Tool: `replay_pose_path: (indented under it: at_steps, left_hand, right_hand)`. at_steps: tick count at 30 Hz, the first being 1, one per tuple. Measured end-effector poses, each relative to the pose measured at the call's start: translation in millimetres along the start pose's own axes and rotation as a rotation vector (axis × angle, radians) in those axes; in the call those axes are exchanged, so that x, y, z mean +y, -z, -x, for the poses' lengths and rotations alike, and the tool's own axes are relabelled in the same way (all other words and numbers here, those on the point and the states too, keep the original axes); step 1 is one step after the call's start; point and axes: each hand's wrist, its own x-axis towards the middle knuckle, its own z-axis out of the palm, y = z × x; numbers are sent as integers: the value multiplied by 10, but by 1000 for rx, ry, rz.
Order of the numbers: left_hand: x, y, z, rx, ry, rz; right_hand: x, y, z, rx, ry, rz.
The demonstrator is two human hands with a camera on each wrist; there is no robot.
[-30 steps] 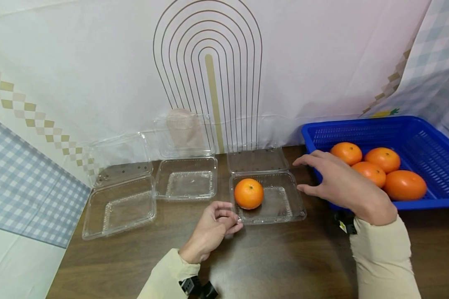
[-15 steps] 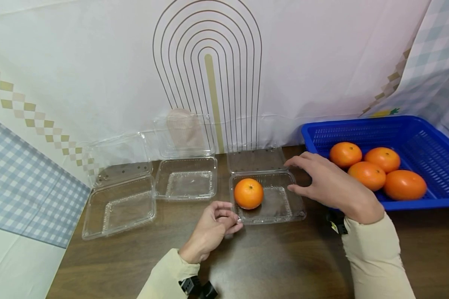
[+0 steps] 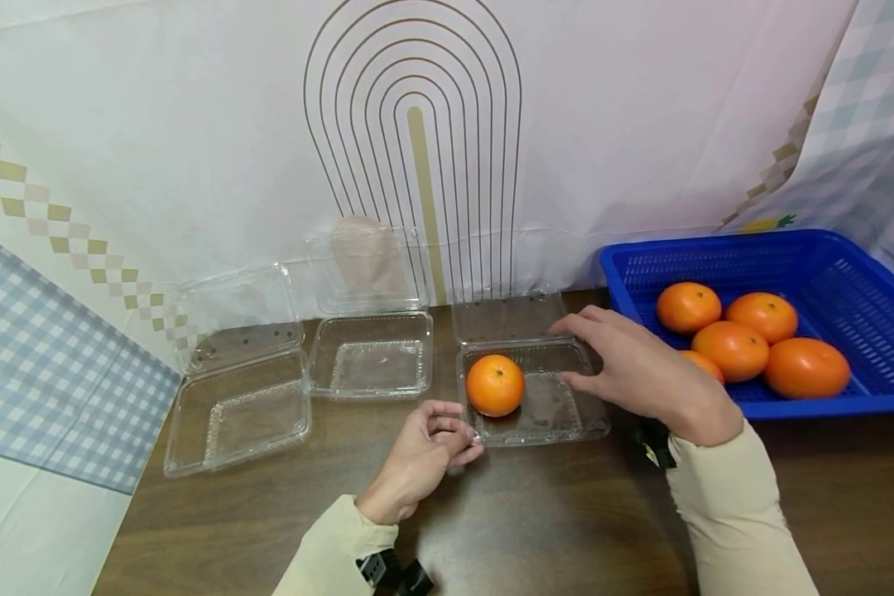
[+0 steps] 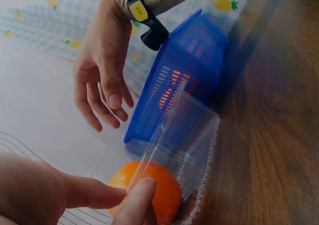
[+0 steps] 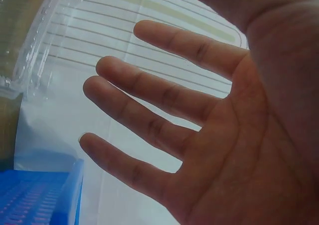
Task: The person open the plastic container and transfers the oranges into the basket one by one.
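Note:
My left hand [image 3: 422,451] pinches the front left corner of a clear plastic clamshell container [image 3: 544,439] between thumb and index finger; the left wrist view shows its thumb [image 4: 138,197] on the rim. Inside the container's left half sits one orange [image 3: 495,386]. Its lid [image 3: 508,319] stands open behind. My right hand [image 3: 633,364] hovers above the container's right side, holding nothing. In the right wrist view the fingers [image 5: 149,88] are spread and nearly straight.
On the right, a blue plastic basket [image 3: 860,403] holds several oranges [image 3: 806,368]. Two more open clear containers, one in the middle [image 3: 376,389] and one at the left [image 3: 186,422], stand on the wooden table [image 3: 536,530]. A cloth [image 3: 603,124] hangs behind.
My right hand has moved left from the basket's edge to above the container. Another orange in the basket has come into view behind its wrist. My left hand has stayed put.

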Motion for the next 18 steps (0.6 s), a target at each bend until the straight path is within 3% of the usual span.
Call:
replay_pose_path:
  at_steps: [18]
  left_hand:
    - [-5, 0, 2, 1, 5, -4]
  right_hand:
    - [-109, -122, -51, -43, 3, -22]
